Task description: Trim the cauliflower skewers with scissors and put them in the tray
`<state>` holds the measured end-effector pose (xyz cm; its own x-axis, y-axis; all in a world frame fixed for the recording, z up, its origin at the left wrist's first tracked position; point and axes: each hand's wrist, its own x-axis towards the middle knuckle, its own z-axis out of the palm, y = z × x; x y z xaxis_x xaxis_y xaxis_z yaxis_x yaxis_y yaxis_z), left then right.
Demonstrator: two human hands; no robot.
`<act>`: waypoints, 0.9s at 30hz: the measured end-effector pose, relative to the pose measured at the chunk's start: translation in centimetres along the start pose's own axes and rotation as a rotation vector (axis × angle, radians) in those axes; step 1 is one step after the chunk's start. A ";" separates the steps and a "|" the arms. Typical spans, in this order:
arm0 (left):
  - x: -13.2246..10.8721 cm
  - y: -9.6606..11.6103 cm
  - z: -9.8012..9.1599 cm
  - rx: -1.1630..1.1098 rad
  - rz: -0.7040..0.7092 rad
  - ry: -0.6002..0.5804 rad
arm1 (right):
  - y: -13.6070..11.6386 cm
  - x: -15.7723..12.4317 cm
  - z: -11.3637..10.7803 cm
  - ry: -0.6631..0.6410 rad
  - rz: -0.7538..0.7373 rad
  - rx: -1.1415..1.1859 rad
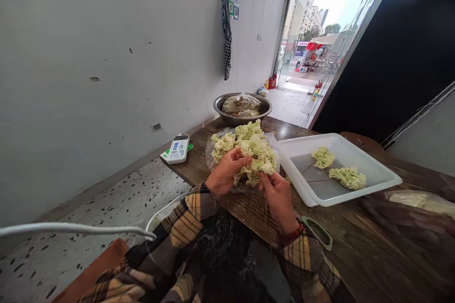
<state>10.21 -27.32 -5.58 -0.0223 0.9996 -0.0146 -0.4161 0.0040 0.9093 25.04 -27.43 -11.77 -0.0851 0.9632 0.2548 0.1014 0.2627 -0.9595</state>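
A heap of pale green cauliflower florets [254, 139] rises from a clear plastic bag [212, 155] on the wooden table. In front of the heap, my left hand [229, 171] is closed with thumb and fingers on a cauliflower floret; its exact outline merges with the pile behind. My right hand [279, 199] pinches a thin wooden skewer [265, 215] close below the florets. Whether the skewer's tip is inside the floret cannot be made out. To the right, a white plastic tray [302, 188] holds two skewered cauliflower pieces [348, 178].
Behind the heap stands a metal bowl [219, 112] with bagged food. A white boxy device [178, 148] sits at the table's left corner. Green-handled scissors [322, 234] lie by my right wrist. A white cable [88, 229] crosses the left side. Farther right lies a pale plastic bag [423, 200].
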 end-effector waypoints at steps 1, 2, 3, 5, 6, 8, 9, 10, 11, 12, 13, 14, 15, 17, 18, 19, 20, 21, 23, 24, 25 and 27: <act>0.1 0.0 -0.2 -0.002 0.006 0.022 | 0.1 0.0 0.0 0.005 0.001 -0.001; 0.2 0.1 -0.4 -0.008 0.013 0.045 | 0.2 0.0 0.0 0.009 0.000 -0.005; 0.3 0.2 -0.5 -0.017 0.018 0.068 | 0.3 0.0 0.0 0.013 -0.001 -0.011; 0.6 0.4 -0.7 -0.027 0.032 0.101 | 0.5 0.0 0.0 0.016 -0.008 -0.029; 0.8 0.6 -0.7 -0.020 0.045 0.114 | 0.6 0.1 0.0 0.017 -0.012 -0.040; 1.1 0.8 -0.6 0.029 0.082 0.130 | 0.8 0.1 0.0 0.020 -0.019 -0.062; 1.3 0.9 -0.6 0.066 0.100 0.131 | 0.9 0.2 0.0 0.021 -0.023 -0.071; 1.4 1.0 -0.7 0.107 0.117 0.130 | 0.9 0.2 0.0 0.020 -0.026 -0.079; 1.5 1.1 -0.8 0.149 0.130 0.125 | 0.9 0.2 0.0 0.017 -0.028 -0.084; 1.5 1.3 -0.9 0.189 0.139 0.114 | 0.9 0.2 0.0 0.012 -0.030 -0.087; 1.6 1.5 -1.0 0.227 0.144 0.101 | 0.8 0.2 -0.1 0.005 -0.031 -0.087; 1.6 1.6 -1.2 0.259 0.148 0.090 | 0.8 0.2 -0.1 -0.003 -0.033 -0.083; 1.6 1.8 -1.3 0.283 0.148 0.079 | 0.7 0.2 -0.1 -0.011 -0.034 -0.077; 1.5 2.1 -1.4 0.292 0.137 0.065 | 0.6 0.2 -0.1 -0.023 -0.035 -0.057; 1.4 2.1 -1.4 0.272 0.125 0.061 | 0.6 0.2 -0.2 -0.027 -0.034 -0.045; 1.3 2.1 -1.3 0.241 0.112 0.052 | 0.6 0.3 -0.2 -0.029 -0.032 -0.033; 1.2 1.9 -1.2 0.204 0.100 0.032 | 0.6 0.3 -0.2 -0.031 -0.030 -0.022; 1.1 1.7 -1.0 0.168 0.093 0.001 | 0.7 0.3 -0.2 -0.032 -0.027 -0.012; 0.9 1.1 -0.6 0.115 0.103 -0.073 | 0.9 0.4 -0.2 -0.032 -0.023 0.001; 0.8 0.7 -0.4 0.102 0.115 -0.101 | 1.0 0.5 -0.2 -0.030 -0.022 0.005; 0.7 0.4 -0.2 0.093 0.120 -0.113 | 1.0 0.5 -0.2 -0.029 -0.022 0.008; 0.7 -0.2 0.2 0.070 0.099 -0.090 | 1.0 0.5 -0.1 -0.026 -0.023 0.008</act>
<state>10.48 -26.57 -5.70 0.0231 0.9936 0.1107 -0.3516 -0.0956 0.9313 25.22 -26.67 -12.63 -0.1135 0.9551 0.2738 0.0913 0.2845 -0.9543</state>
